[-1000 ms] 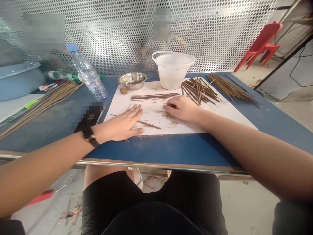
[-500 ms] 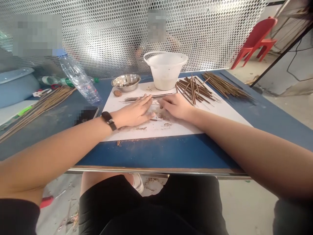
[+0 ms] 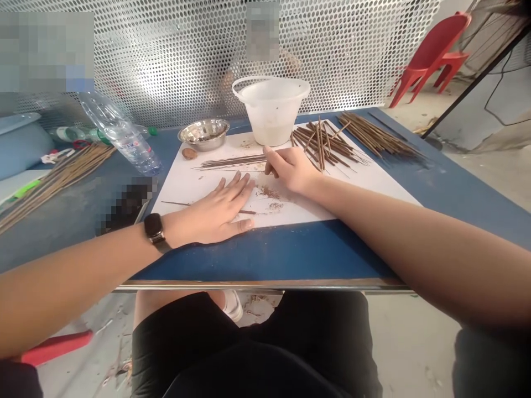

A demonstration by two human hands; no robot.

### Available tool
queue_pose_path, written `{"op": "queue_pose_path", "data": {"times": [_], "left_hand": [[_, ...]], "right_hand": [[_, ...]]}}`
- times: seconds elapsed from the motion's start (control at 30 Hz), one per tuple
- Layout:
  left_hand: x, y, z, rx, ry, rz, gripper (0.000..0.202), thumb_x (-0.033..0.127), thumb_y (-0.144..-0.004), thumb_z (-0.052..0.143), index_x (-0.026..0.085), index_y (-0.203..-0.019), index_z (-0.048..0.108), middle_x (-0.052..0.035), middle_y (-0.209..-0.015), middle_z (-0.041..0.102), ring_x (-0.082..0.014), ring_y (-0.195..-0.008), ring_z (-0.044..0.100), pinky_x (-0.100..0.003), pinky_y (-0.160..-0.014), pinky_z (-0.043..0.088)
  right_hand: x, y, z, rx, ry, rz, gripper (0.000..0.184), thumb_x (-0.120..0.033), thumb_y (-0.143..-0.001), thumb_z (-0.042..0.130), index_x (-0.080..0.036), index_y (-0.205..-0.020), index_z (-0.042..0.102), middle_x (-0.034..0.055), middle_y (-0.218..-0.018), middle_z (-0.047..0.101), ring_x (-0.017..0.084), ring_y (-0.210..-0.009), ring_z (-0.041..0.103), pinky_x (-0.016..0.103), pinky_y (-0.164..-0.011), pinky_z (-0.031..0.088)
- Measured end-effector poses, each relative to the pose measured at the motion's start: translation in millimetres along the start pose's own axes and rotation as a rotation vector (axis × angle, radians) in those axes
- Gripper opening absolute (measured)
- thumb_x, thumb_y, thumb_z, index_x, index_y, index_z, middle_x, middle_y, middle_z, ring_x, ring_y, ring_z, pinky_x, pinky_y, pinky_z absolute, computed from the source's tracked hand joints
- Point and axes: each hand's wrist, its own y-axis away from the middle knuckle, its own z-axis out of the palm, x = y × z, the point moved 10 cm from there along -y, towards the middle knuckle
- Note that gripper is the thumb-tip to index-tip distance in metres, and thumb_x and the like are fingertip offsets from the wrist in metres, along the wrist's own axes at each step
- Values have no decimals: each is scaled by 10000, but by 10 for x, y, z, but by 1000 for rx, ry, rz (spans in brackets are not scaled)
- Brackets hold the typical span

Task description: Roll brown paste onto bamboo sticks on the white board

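My left hand [image 3: 219, 207] lies flat with its fingers spread over the near left part of a white board [image 3: 344, 202]. Under its palm runs a single thin brown incense stick [image 3: 174, 203], showing on both sides of the hand. My right hand [image 3: 290, 166] is closed, thumb against bent fingers, at the right end of a row of thin dark sticks [image 3: 232, 161]. What its fingers hold, if anything, is hidden. Brown crumbs [image 3: 269, 192] lie between the hands. Behind my right hand, thicker brown incense sticks [image 3: 321, 146] are heaped crosswise.
A white bucket [image 3: 274, 113] and a steel bowl [image 3: 203, 135] stand at the back, with a brown lump [image 3: 189, 153] near the bowl. More sticks [image 3: 377, 135] lie right. At left are a plastic bottle [image 3: 133, 146], a phone [image 3: 128, 204] and long sticks [image 3: 70, 171].
My left hand has moved nearer and left, off the row of thin sticks and onto the single stick. My right hand stays by the row's right end, its thumb now raised.
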Motion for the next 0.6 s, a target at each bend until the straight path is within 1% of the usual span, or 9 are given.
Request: {"op": "queue_pose_path", "data": {"times": [0.1,0.2,0.3,0.37,0.47,0.53,0.6], "left_hand": [[-54,-127,-31,15,-42,-32,997,738,-1124,168,33,-1823,79,-250,-1889,17,-415,-1766,-47,-664,-1410,18],[-157,-368,-114,62,-58,-51,941,685,-1139,172,50,-1827,88,-246,-1892,6,-436,-1755,-107,-732,-1369,-81],[-274,-601,-159,69,-3,-58,940,723,-1134,164,116,-1841,45,-209,-1893,-76,-432,-1750,-150,-756,-1342,-122],[-318,-688,-168,68,21,-56,975,765,-1121,169,129,-1841,1,-203,-1889,-118,-427,-1745,-176,-747,-1336,-145],[-322,-661,-143,72,26,-56,1004,772,-1121,181,94,-1832,-28,-233,-1879,-147,-429,-1734,-208,-728,-1346,-131],[-276,-556,-109,80,22,-40,975,738,-1135,213,100,-1834,-22,-238,-1874,-170,-441,-1726,-223,-731,-1356,-92],[-193,-417,-85,91,13,7,933,696,-1150,235,116,-1837,-15,-232,-1874,-178,-454,-1721,-224,-744,-1360,-51]], "right_hand": [[29,0,3,4,-4,27,772,-732,-1150,337,-213,-681,663,34,-637,620,192,-684,619,352,-735,448],[14,9,-10,9,-24,10,786,-752,-1146,324,-215,-687,668,32,-644,622,191,-689,620,351,-752,456],[-3,15,-44,36,-51,-9,818,-788,-1132,305,-215,-673,666,37,-653,636,187,-699,625,347,-762,454],[5,14,-63,52,-71,-7,825,-789,-1132,297,-219,-651,650,39,-652,639,182,-694,627,344,-761,454],[22,15,-78,64,-89,-5,812,-778,-1137,305,-229,-632,625,38,-644,636,178,-676,616,344,-746,455],[24,17,-75,61,-85,-12,785,-750,-1148,327,-236,-629,614,34,-639,631,178,-667,606,348,-733,452],[26,19,-56,44,-75,-12,757,-707,-1164,345,-242,-628,607,28,-627,619,179,-656,598,353,-724,447]]}}
